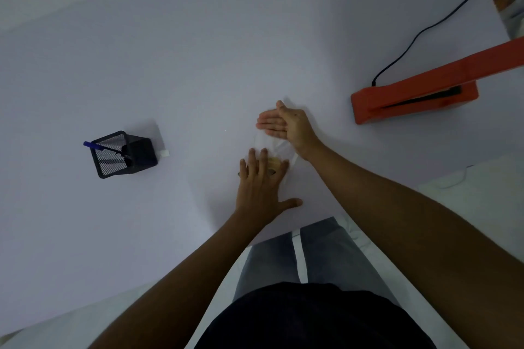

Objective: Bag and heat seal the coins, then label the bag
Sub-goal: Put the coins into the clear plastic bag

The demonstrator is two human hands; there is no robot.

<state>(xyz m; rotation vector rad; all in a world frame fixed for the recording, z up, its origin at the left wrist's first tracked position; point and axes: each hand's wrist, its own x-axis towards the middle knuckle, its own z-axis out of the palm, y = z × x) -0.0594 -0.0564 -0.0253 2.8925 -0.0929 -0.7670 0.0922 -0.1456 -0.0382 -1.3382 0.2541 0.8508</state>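
Left hand (262, 183) flat, fingers spread, pressing down on coins (274, 165) inside clear bag (276, 147) on white table (198, 71). Right hand (285, 123) open, fingers together, edge-on at bag's far end, gripping nothing. Orange heat sealer (416, 96) well right of hands, lid raised. Mesh pen holder (123, 153) well left, white label (164, 153) just beside it.

bare forearms without sleeves, a dark top (312, 317), and grey trousers (272, 263) below.
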